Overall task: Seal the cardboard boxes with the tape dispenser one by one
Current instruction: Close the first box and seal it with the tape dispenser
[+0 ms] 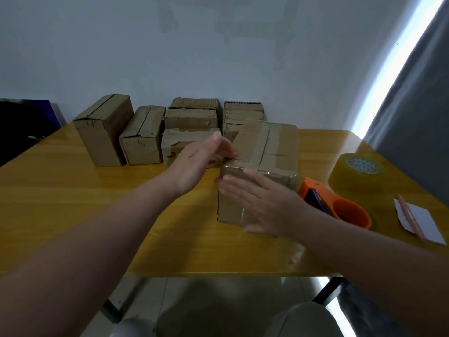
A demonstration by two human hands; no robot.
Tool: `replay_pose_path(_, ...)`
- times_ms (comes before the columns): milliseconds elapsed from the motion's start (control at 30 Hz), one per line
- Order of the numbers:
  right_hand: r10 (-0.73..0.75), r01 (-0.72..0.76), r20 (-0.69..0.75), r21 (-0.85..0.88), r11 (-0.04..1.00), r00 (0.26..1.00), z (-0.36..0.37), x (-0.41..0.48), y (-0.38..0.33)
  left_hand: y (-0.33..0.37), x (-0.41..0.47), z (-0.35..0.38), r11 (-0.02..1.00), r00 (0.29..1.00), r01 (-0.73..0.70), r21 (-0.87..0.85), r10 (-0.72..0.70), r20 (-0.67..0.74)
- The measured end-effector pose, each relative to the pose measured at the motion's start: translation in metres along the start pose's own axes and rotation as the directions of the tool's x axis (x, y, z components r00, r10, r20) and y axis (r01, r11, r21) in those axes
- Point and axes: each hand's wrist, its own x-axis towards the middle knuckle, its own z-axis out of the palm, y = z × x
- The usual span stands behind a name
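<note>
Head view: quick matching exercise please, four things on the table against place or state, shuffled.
Things:
1. tape dispenser
2. tape roll
3. near box
4. paper slip

Place or state:
a. near the right edge of the table, pencil lying on it
b. orange, lying beside the near box, no hand on it
c. right hand flat against its front
d. yellowish, beyond the tape dispenser

Pairs: 1-b, 2-d, 3-c, 4-a
</note>
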Motion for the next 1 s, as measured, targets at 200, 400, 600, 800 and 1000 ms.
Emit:
replay_pose_path(200,0.061,-0.056,-0.108,0.051,0.997,0.992,-0.006,0.017,0.000,-0.001,0.001,-0.002,0.998,1.000,0.023,-0.052,-0.023,0.010)
replay_pose_path(400,0.034,-0.034,0.029,0.027,0.999,0.999,0.003,-0.005,0.003,-0.003,0.004,0.002,1.000,1.000,-0.005,-0.002,0.005,-0.009)
replay_pose_path(600,0.159,-0.150,-0.046,0.156,0.976,0.986,-0.006,-0.036,0.016,-0.007,0.006,0.002,0.996,0.999,-0.030,0.079,0.031,-0.021)
replay_pose_path(800,0.154,-0.157,0.033,0.129,0.979,0.987,-0.004,-0.074,0.025,0.006,0.008,0.017,0.955,0.988,-0.089,0.284,0.121,-0.100)
replay_pose_path(1000,0.108,-0.120,0.057,0.288,0.950,0.993,0.008,-0.107,0.021,0.025,0.009,0.033,0.798,0.992,-0.066,0.599,0.120,-0.050)
